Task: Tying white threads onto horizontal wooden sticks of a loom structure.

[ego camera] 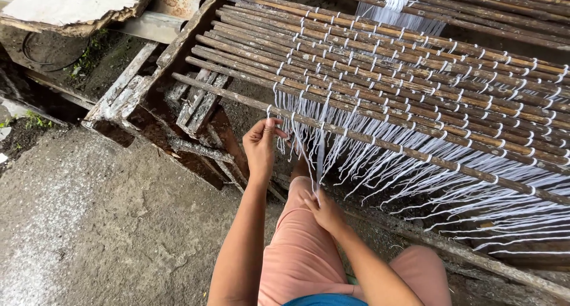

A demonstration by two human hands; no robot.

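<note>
A rough grey concrete floor (pixel 89 223) fills the lower left, weathered wooden planks (pixel 127 86) lie along its upper edge, and a cracked pale slab (pixel 71 6) sits in the top-left corner.

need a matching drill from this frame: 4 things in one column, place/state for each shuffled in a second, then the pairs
Things:
1. left hand
2. right hand
3. white strings
4. concrete floor

Places or states:
A. hanging down from the front stick
B. lower left, bare and grey
C. raised to the front stick, fingers at a knot
D. low over the pink shorts, pulling a string taut

Pairs: 1-C, 2-D, 3-A, 4-B
</note>
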